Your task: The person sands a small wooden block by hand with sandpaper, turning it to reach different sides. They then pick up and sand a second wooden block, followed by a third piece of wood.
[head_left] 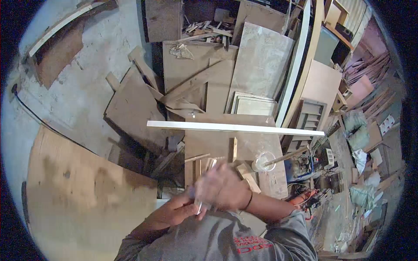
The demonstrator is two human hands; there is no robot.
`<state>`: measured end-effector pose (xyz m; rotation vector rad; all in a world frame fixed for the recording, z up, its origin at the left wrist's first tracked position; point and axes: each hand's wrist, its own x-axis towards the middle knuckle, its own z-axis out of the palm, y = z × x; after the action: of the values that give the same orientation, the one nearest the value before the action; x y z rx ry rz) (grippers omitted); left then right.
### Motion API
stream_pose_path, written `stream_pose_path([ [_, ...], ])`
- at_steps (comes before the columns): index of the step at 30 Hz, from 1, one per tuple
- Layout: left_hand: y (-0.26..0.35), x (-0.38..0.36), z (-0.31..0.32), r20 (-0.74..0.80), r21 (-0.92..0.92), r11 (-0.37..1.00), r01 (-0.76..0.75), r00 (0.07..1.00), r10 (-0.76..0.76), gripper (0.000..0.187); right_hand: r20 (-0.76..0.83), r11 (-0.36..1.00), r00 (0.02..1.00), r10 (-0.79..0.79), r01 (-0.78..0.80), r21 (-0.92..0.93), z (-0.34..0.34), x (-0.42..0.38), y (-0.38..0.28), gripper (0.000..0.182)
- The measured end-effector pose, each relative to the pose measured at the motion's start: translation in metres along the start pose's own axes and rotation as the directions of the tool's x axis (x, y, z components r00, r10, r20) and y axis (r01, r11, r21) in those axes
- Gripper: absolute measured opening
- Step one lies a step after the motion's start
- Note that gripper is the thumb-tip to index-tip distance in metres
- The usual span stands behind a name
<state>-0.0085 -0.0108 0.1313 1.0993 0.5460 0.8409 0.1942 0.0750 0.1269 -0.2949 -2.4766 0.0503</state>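
My left hand (185,208) is closed around the lower part of a narrow, pale strip (199,209), held close in front of my shirt. My right hand (224,187), with a dark band at its wrist, is curled over the same strip and blurred by motion. Whatever lies in its fingers is hidden. The strip's upper end (212,163) shows above the hands. Beyond them, a long white bar (235,127) lies across the brown work table (257,141). To the right of my hands stands a clear tub (264,162) with a stick (287,156) leaning out of it.
Short wood pieces (247,176) lie on the table by my right hand, and a small upright-looking piece (234,149) is farther back. A large plywood sheet (91,187) fills the left. Boards (261,65) lean behind. Tools (302,198) and scraps cover the floor at right.
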Motion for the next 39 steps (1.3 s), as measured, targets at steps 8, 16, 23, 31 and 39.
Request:
stream_pose_path([
  [8,-0.005,-0.002,-0.006,0.049,-0.009,1.000,-0.015,0.999,0.015,0.046,0.006,0.999,0.999,-0.032,0.032,0.021,0.004,0.001,0.000,0.063],
  [16,-0.011,-0.007,-0.014,0.064,-0.003,0.999,0.040,0.997,-0.040,0.062,0.020,1.000,1.000,0.010,-0.011,0.025,0.020,-0.011,-0.004,0.054],
  [23,-0.007,0.002,-0.008,0.026,0.013,1.000,-0.028,0.999,0.028,0.064,-0.003,0.976,0.978,0.208,-0.208,-0.062,-0.007,0.008,0.015,0.041],
  [31,-0.006,0.006,-0.004,0.035,-0.012,0.999,-0.043,0.998,0.043,0.048,-0.108,0.948,0.976,0.187,-0.208,-0.242,-0.005,0.007,0.020,0.050],
  [39,-0.009,0.005,-0.010,0.031,0.064,0.996,-0.069,0.997,0.067,0.044,-0.043,0.938,0.994,0.105,-0.113,-0.329,0.003,0.004,0.031,0.054],
])
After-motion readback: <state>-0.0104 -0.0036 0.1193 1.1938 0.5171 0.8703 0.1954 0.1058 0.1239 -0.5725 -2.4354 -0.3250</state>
